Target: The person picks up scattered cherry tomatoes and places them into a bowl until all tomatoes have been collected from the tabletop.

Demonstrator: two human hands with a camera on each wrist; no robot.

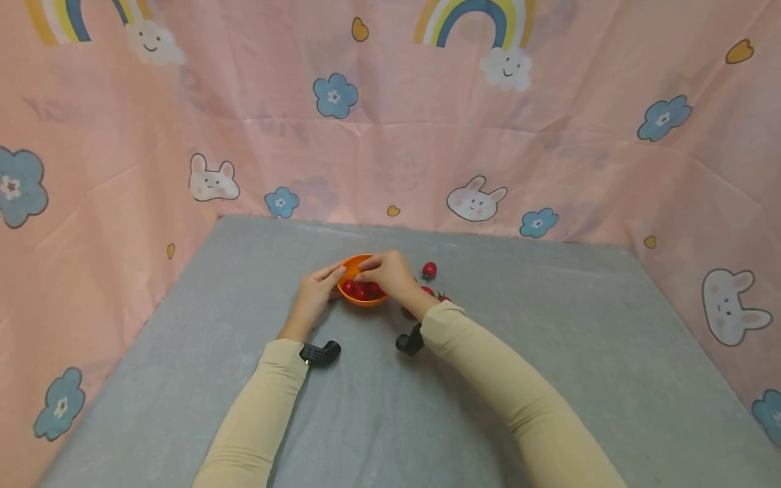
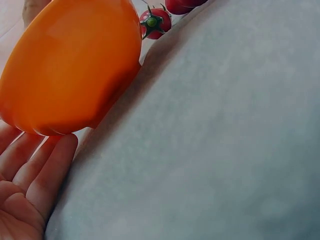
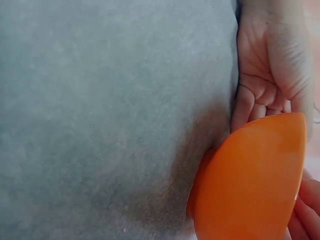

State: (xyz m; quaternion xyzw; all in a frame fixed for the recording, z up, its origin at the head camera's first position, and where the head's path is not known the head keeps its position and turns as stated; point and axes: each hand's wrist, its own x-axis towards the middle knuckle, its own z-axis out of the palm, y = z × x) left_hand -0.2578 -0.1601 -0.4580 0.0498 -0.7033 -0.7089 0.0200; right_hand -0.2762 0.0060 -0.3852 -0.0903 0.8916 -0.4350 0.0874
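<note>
The left hand (image 1: 313, 295) grips the bowl (image 1: 364, 303); the right hand (image 1: 389, 272), hold unclear, partly hides loose tomatoes (image 1: 426, 291).

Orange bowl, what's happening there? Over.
Left hand holds orange bowl. Right hand over it, grip unclear. Red tomatoes inside. Loose tomatoes on gray table, some partly hidden behind right arm.

Place looked kinda curtained-off: pink cloth (image 1: 390, 102) with cartoon bunnies (image 1: 476, 203) and rainbows (image 1: 515, 20) hung around a gray tabletop (image 1: 610, 339). Couldn't tell if home or studio, tbh.
</note>
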